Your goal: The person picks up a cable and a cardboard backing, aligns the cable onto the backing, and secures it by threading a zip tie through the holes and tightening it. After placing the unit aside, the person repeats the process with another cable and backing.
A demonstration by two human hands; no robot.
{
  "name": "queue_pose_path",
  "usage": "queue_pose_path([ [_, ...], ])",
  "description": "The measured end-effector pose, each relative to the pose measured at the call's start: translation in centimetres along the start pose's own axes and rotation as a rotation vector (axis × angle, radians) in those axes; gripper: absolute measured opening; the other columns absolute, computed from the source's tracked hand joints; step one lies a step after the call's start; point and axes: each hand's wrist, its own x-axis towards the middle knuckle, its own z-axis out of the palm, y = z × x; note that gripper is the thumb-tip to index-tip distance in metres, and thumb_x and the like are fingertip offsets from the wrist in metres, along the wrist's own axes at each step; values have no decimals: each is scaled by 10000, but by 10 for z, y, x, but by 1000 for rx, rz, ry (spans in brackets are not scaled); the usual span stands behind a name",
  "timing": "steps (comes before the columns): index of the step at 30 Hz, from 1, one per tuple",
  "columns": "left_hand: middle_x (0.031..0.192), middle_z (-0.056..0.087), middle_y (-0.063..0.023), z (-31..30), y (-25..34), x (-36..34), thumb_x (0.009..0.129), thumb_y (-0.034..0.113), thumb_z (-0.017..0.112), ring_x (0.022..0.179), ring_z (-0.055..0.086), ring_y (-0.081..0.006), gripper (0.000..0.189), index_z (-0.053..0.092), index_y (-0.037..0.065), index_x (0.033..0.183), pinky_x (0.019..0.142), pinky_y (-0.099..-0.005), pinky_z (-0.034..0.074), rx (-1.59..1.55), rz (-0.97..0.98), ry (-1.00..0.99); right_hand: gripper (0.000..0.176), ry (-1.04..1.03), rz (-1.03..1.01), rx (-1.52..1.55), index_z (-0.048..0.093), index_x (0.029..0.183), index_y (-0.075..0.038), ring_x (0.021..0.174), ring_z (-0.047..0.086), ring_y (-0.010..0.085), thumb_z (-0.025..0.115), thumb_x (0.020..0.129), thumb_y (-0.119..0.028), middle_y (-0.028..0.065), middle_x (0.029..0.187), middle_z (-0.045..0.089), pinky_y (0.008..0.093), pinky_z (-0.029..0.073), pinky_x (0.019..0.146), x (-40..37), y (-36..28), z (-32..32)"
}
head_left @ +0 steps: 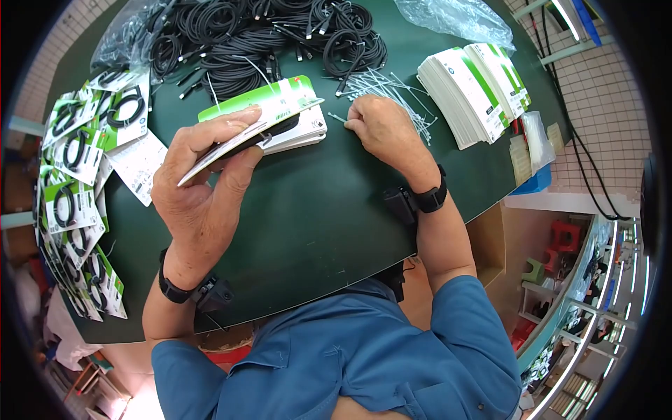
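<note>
Raised over the near-middle of the table, my left hand grips a white and green cardboard card, seen almost edge-on. A coiled black cable shows against the card's underside. Just behind it lies a small stack of similar cards, partly hidden by the held one. My right hand is closed in a pinch on a thin pale cable tie, whose end sticks out leftward. Right beside those fingers spreads a loose pile of cable ties.
Coiled black cables heap up at the back. Carded cables pile along the left edge. Two stacks of blank-backed cards stand at right. Clear plastic bags lie at the back; a blue bin sits by the right edge.
</note>
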Motion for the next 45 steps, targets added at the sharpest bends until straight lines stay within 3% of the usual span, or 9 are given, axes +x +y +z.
queue_pose_path([
  [9,1247,723,-209,4,-3,-2,935,-30,757,1168,710,-262,262,627,-21,1161,977,-343,573,-50,-22,-56,147,116,14,52,651,862,27,831,678,400,692,901,-108,215,863,702,467,523,739,1,3,-3],
  [12,1221,732,-216,5,-8,1,914,-31,772,1164,720,-304,267,620,-11,1133,996,-374,565,118,142,-88,145,179,29,126,649,881,33,796,690,361,695,907,-102,194,849,705,448,525,726,3,3,-4],
  [16,1196,740,-216,4,-11,5,877,-46,787,1173,720,-350,289,615,-8,1107,1013,-402,559,268,230,-131,159,301,-76,364,644,897,26,665,670,205,699,948,-115,112,790,710,360,514,621,3,-5,-13],
  [19,1190,741,-207,7,-14,6,844,-53,794,1173,721,-362,310,634,-12,1108,1009,-408,561,284,278,-110,173,75,152,770,648,921,6,593,576,59,698,987,-146,26,761,692,251,450,531,0,-16,-26],
  [23,1178,742,-192,7,-16,10,811,-49,801,1168,722,-373,322,669,-17,1103,1001,-413,568,399,372,-115,170,-54,180,898,653,949,-12,536,503,20,659,1029,-162,2,767,691,197,388,483,-6,-25,-35],
  [36,1136,741,-151,8,-36,14,767,-3,838,1142,728,-372,310,690,-3,1039,930,-416,607,575,493,-102,125,13,70,758,657,993,-3,633,540,47,634,1039,-118,22,817,662,215,431,557,-10,-39,-30],
  [39,1131,741,-148,9,-38,14,768,-2,837,1139,730,-366,280,669,2,992,924,-412,610,573,505,-94,76,363,-212,836,665,1034,6,687,577,89,683,997,-58,76,898,666,235,468,595,-12,-41,-20],
  [43,1120,742,-147,7,-41,12,765,-6,835,1134,732,-363,263,641,7,942,909,-404,617,583,532,-106,116,467,-638,613,665,1059,2,733,626,148,723,961,-21,127,954,680,271,507,634,-19,-45,-35],
  [45,1116,743,-147,6,-44,11,763,-8,834,1133,733,-363,261,632,9,928,904,-401,620,584,544,-115,136,442,-657,745,684,1049,0,761,657,168,753,933,-10,136,952,701,279,529,664,-25,-56,-35],
])
